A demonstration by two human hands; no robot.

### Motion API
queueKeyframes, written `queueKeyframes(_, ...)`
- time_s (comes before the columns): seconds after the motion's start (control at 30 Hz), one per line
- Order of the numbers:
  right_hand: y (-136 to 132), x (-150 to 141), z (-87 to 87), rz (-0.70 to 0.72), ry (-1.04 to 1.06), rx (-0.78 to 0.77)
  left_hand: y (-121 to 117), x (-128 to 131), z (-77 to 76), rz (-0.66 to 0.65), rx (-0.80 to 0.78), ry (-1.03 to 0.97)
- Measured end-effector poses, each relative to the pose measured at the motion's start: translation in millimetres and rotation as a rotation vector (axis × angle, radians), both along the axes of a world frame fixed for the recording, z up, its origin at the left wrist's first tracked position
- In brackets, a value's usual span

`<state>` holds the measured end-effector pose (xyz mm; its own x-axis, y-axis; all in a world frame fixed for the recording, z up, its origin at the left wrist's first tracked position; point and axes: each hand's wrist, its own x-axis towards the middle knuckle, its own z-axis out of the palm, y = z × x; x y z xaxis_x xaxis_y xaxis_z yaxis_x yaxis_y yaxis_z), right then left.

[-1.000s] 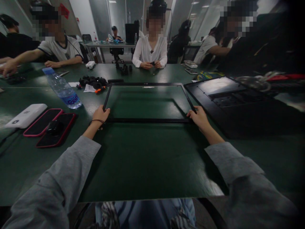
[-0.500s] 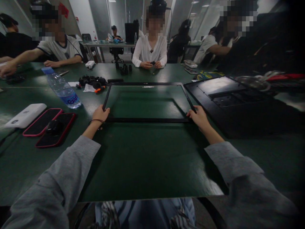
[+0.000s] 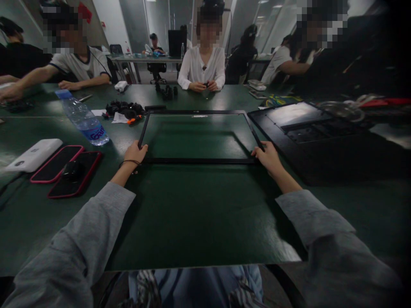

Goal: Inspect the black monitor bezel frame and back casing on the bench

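White plastic cases the pack (image 3: pixel 35 155), lying well left of the frame (image 3: pixel 199 161) on the green bench (image 3: pixel 205 222). Closer to the frame lie two phones (image 3: pixel 57 164) with red edges, the right one carrying a small black object (image 3: pixel 71 170). Past them, left of the frame, a clear bottle (image 3: pixel 84 119) with a blue cap appears to lean. Dark gear (image 3: pixel 125 109) is heaped just beyond the frame's far left corner, beside a scrap of paper (image 3: pixel 120 118).

At the frame's left bar, near its lower corner, the person's left hand (image 3: pixel 133 152) has its grip closed round the bar. The thin black frame spans both hands, seemingly raised, its shadow showing through on the bench. Beyond it, a co-worker in a white top (image 3: pixel 195 64) fingers a small dark item (image 3: pixel 206 85).

The right hand (image 3: pixel 268 157) pinches the frame's right bar at the near corner, fingers bent round it. Right of the frame lies a broad black panel (image 3: pixel 321 145), with a yellow and blue cord (image 3: pixel 282 101) past its far edge.
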<state>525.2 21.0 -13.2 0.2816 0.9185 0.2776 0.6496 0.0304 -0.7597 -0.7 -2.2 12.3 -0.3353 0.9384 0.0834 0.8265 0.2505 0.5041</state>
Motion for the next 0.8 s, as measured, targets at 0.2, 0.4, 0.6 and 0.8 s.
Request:
queueKeyframes(0.2, -2.0, -3.8, 3.7, -0.028, 0.061, -0.05, -0.5, 1.2, 1.2, -0.002, -0.008, -0.01)
queueKeyframes(0.4, -1.2, -2.5, 2.8, -0.024, 0.049, -0.051, -1.3, 2.0, 2.4, 0.005, -0.014, -0.013)
queueKeyframes(0.6, -2.1, -3.2, 4.6, -0.034, 0.046, -0.063, -0.5, 0.7, 1.1, -0.001, -0.002, -0.021)
queueKeyframes(0.8, -1.2, -3.9, 4.3, -0.051, 0.032, -0.051, -1.7, 2.2, 2.3, 0.011, -0.023, -0.004)
